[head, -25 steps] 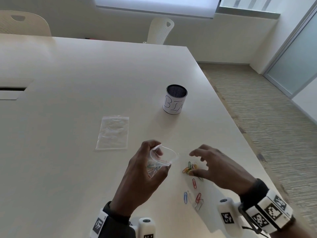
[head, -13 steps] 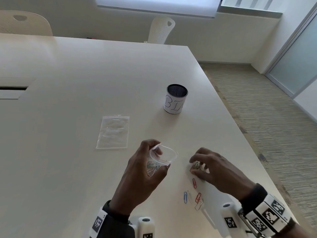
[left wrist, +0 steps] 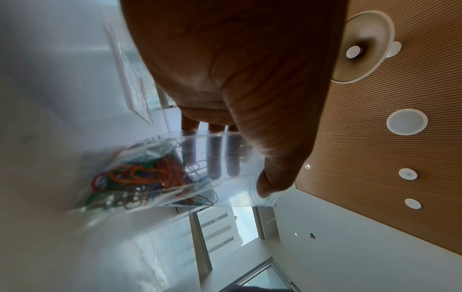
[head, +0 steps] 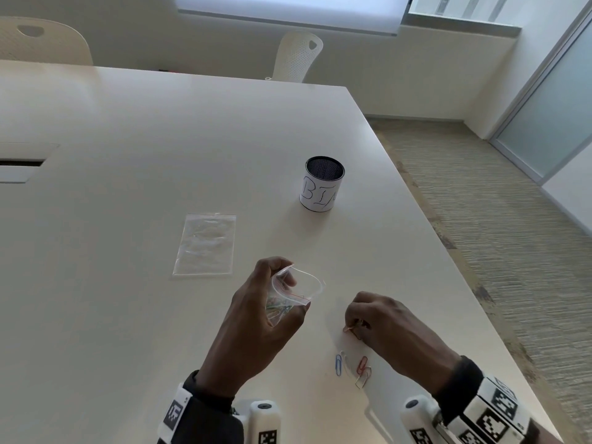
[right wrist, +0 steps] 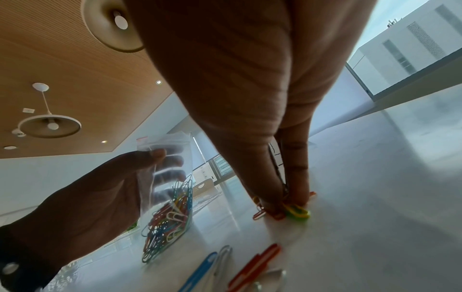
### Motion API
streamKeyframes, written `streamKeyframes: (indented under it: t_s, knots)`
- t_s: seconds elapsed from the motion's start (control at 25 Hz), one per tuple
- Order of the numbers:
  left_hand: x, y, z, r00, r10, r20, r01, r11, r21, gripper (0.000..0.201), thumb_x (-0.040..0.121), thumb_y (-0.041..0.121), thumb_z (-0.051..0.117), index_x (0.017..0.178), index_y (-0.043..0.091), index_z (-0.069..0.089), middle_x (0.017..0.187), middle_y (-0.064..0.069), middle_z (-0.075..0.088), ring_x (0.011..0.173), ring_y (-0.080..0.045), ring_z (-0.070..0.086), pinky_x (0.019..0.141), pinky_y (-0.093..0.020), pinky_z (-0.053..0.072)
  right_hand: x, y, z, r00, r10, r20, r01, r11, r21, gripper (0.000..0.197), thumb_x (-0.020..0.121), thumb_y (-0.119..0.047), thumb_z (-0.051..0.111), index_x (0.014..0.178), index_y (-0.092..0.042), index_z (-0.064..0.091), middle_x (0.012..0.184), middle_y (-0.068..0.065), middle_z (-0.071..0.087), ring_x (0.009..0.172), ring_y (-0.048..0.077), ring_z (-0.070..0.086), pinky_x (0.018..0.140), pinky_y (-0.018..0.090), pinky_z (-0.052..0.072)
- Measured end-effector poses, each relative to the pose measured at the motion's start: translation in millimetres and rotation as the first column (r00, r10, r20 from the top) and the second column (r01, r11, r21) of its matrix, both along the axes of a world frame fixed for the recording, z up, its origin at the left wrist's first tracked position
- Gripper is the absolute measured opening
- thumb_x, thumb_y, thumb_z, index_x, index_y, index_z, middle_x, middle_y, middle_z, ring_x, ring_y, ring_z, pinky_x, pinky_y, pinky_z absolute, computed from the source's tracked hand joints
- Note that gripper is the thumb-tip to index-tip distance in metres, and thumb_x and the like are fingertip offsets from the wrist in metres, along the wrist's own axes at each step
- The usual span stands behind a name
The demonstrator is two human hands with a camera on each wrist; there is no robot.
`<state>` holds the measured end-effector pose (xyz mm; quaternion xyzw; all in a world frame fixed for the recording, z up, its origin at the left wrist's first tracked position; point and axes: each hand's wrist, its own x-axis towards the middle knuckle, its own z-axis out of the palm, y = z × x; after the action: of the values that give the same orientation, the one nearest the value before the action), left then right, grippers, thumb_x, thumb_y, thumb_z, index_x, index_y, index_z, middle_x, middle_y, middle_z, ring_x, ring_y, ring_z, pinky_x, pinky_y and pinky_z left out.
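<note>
As the left grip [head: 259, 318] clasps a clear bag [head: 290, 294] upright over the tabletop [head: 128, 155], its long axis stands near vertical, open mouth up and tipped toward the right grip [head: 384, 325], bagged clips [right wrist: 165, 223] heaped at the bottom. The right grip pinches a clump [right wrist: 296, 212] of clips against the tabletop, just right of the bag. Loose clips [head: 352, 370] lie nearer the person, pointing roughly away.

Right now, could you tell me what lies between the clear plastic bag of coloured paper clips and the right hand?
Only bare white tabletop, as the head view shows.
</note>
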<state>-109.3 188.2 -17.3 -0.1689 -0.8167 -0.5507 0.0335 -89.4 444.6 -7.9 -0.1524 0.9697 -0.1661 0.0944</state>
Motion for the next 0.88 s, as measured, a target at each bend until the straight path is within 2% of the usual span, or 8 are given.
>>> streamKeyframes:
  t_s: [0.24, 0.44, 0.6, 0.68, 0.8, 0.88]
  knots:
    - [0, 0, 1, 1.000, 0.008, 0.003, -0.008, 1.000, 0.005, 0.044, 0.090, 0.026, 0.079, 0.124, 0.033, 0.052, 0.110, 0.014, 0.067, 0.101, -0.012, 0.069, 0.080, -0.021, 0.058, -8, -2, -1, 0.998, -0.058, -0.011, 0.058, 0.997, -0.055, 0.009, 0.096, -0.017, 0.070, 0.089, -0.021, 0.075, 0.092, -0.012, 0.067, 0.075, 0.006, 0.063, 0.064, 0.009, 0.044]
    - [0, 0, 1, 1.000, 0.011, 0.005, -0.011, 1.000, 0.004, 0.044, 0.090, 0.025, 0.079, 0.124, 0.033, 0.052, 0.110, 0.013, 0.066, 0.100, -0.012, 0.069, 0.079, -0.018, 0.057, -19, 3, 1, 0.997, -0.067, -0.021, 0.065, 0.993, -0.096, 0.010, 0.094, -0.016, 0.073, 0.087, -0.022, 0.072, 0.081, -0.014, 0.067, 0.071, 0.003, 0.062, 0.064, 0.011, 0.045]
    - [0, -1, 0, 1.000, 0.008, 0.007, -0.008, 1.000, 0.012, 0.044, 0.090, 0.024, 0.079, 0.124, 0.033, 0.053, 0.109, 0.014, 0.066, 0.100, -0.012, 0.069, 0.079, -0.018, 0.056, -22, 3, 19, 0.991, -0.128, 0.029, 0.131, 0.951, -0.281, 0.016, 0.092, -0.013, 0.076, 0.082, -0.025, 0.072, 0.075, -0.008, 0.073, 0.069, 0.005, 0.068, 0.065, 0.016, 0.053]
    - [-1, 0, -1, 1.000, 0.008, 0.008, -0.008, 1.000, 0.014, 0.044, 0.090, 0.023, 0.079, 0.124, 0.032, 0.053, 0.109, 0.014, 0.067, 0.098, -0.011, 0.069, 0.078, -0.017, 0.056, -22, -4, 36, 0.987, -0.158, 0.001, 0.145, 0.905, -0.401, 0.016, 0.090, -0.011, 0.077, 0.082, -0.024, 0.073, 0.076, -0.007, 0.075, 0.071, 0.009, 0.070, 0.070, 0.021, 0.057]
    - [-1, 1, -2, 1.000, 0.002, 0.014, -0.002, 1.000, 0.005, 0.045, 0.089, 0.025, 0.079, 0.125, 0.034, 0.052, 0.110, 0.016, 0.066, 0.097, -0.010, 0.069, 0.076, -0.017, 0.057, -18, -28, 66, 0.982, -0.163, -0.092, 0.091, 0.847, -0.524, 0.013, 0.090, -0.010, 0.078, 0.084, -0.022, 0.076, 0.079, -0.009, 0.076, 0.076, 0.012, 0.072, 0.075, 0.015, 0.056]
    - [0, 1, -1, 1.000, -0.009, 0.014, 0.009, 1.000, 0.000, 0.045, 0.089, 0.026, 0.078, 0.124, 0.035, 0.051, 0.109, 0.017, 0.066, 0.095, -0.009, 0.069, 0.073, -0.016, 0.056, -18, -46, 79, 0.984, -0.117, -0.136, 0.023, 0.833, -0.553, 0.009, 0.090, -0.011, 0.079, 0.088, -0.020, 0.077, 0.081, -0.008, 0.076, 0.078, 0.014, 0.072, 0.076, 0.018, 0.057]
